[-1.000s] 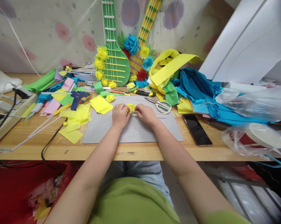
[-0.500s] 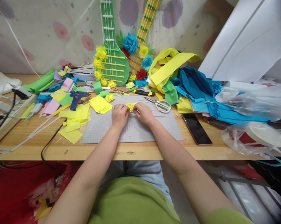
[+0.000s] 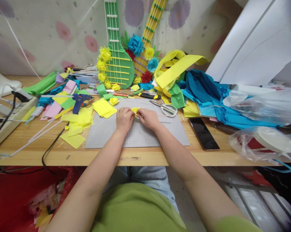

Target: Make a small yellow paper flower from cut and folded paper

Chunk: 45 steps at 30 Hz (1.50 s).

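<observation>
Between my two hands is a small piece of yellow crepe paper [image 3: 135, 110], bunched up and partly hidden by my fingers. My left hand [image 3: 124, 119] pinches it from the left, and my right hand [image 3: 148, 118] pinches it from the right. Both hands are over the grey cutting mat [image 3: 140, 135]. To the right of my right hand lie scissors [image 3: 168, 110] with pale handles. A stack of yellow paper squares [image 3: 104, 108] rests left of my left hand, beside a small yellow paper flower [image 3: 114, 101].
A blue glue gun [image 3: 79, 102] stands at the left among paper scraps. Behind the mat lean a green paper instrument [image 3: 121, 69] and a yellow one [image 3: 149, 29], both with paper flowers. A phone [image 3: 203, 133], blue crepe paper [image 3: 203, 85] and a bagged cup [image 3: 264, 141] are on the right.
The yellow paper between my fingers has gone from a flatter strip to a more gathered, crumpled shape. My hands have stayed in nearly the same place.
</observation>
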Each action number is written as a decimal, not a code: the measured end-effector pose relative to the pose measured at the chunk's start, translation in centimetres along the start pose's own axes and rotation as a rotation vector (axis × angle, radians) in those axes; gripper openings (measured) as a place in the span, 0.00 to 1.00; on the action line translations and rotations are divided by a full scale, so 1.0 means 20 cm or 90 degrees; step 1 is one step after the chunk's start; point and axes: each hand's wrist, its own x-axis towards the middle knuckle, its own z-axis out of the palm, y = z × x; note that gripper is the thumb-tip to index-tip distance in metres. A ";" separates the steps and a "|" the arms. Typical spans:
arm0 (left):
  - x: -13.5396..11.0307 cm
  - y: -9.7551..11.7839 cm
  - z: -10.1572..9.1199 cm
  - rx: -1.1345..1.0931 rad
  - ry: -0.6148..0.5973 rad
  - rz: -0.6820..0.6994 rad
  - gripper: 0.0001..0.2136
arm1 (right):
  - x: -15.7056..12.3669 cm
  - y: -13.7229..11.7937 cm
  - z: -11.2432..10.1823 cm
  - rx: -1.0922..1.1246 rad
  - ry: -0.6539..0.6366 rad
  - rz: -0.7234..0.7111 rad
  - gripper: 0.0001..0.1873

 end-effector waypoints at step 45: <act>0.00 0.03 -0.03 0.018 -0.016 -0.002 0.06 | 0.00 0.00 0.01 -0.006 -0.049 0.045 0.12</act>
